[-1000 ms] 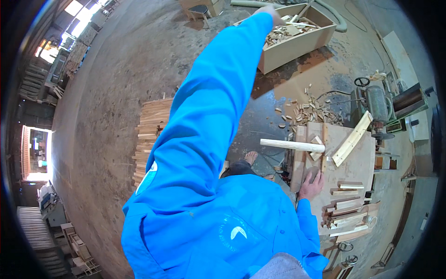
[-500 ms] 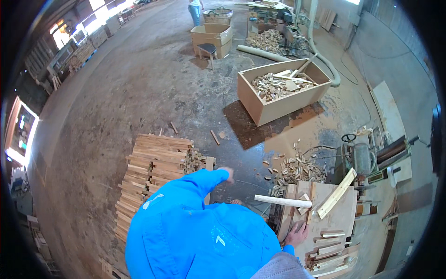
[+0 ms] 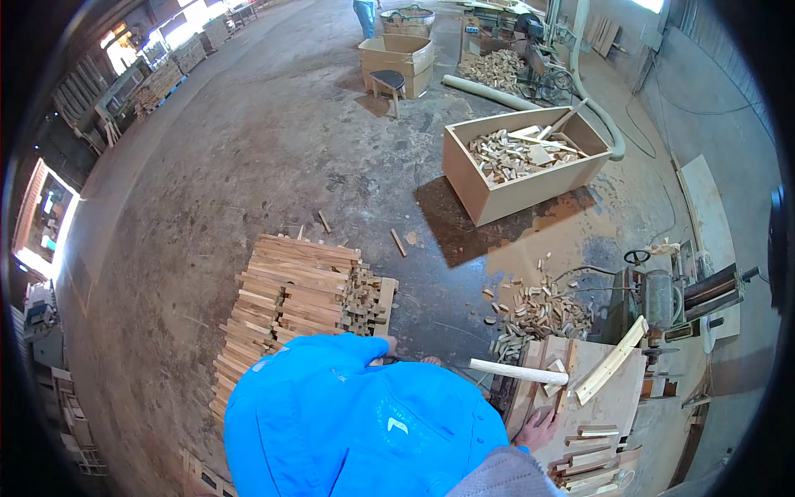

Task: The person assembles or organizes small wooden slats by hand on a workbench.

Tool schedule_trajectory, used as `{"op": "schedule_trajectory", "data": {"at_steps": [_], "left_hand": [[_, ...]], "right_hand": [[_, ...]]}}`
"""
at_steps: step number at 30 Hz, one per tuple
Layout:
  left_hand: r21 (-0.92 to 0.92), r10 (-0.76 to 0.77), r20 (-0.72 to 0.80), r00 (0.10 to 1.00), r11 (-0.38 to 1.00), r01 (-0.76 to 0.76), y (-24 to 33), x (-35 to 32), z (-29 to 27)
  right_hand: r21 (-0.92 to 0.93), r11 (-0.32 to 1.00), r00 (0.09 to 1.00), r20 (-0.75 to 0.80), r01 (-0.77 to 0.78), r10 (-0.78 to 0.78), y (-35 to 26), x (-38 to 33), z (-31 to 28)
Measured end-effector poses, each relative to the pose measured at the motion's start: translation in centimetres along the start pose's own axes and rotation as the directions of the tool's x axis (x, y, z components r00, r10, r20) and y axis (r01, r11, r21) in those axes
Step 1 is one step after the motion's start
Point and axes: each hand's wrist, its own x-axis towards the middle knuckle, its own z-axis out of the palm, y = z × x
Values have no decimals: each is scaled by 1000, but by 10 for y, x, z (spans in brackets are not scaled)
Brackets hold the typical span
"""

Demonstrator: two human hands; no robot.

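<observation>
My right hand (image 3: pixel 538 429) lies on the wooden work table (image 3: pixel 609 373) at the lower right, fingers apart against a wooden strip fixed there. A pale, rough wooden stick (image 3: pixel 518 371) rests across that strip just beyond the hand. To its right lies a longer, slightly curved wooden piece (image 3: pixel 613 360). Several short wooden slats (image 3: pixel 590 457) are laid out beside my right hand. My left hand (image 3: pixel 391 346) is beside the stack of wooden slats (image 3: pixel 298 286), close to its right edge. The blue sleeve covers most of it, and its fingers are hidden.
A large wooden box (image 3: pixel 517 195) full of offcuts stands ahead. Loose offcuts (image 3: pixel 546 311) lie heaped on the floor beyond the table. A machine with a handwheel (image 3: pixel 658 298) is at the right. Farther off are a cardboard box (image 3: pixel 397 62), a stool (image 3: pixel 387 81) and a person (image 3: pixel 365 18).
My left arm has drawn in from its outstretched position, and the left hand has come back toward my body. My right hand stays on the table. The whole view has shifted slightly.
</observation>
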Motion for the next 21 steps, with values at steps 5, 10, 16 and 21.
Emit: {"op": "schedule_trajectory", "data": {"at_steps": [5,10,16,21], "left_hand": [[-129,-24,-64,998,992,16,21,2,-69],[-131,-45,-233,972,991,14,26,12,-78],[-148,-26,-58,998,989,17,6,50,-43],[-36,84,-174,981,995,-92,9,31,-20]], "right_hand": [[-12,1000,1000,-9,-9,9,8,-10,2],[4,1000,1000,-20,8,-8,15,-12,7],[34,995,993,-79,90,-87,12,7,12],[-16,999,998,-51,33,-34,3,5,10]]}}
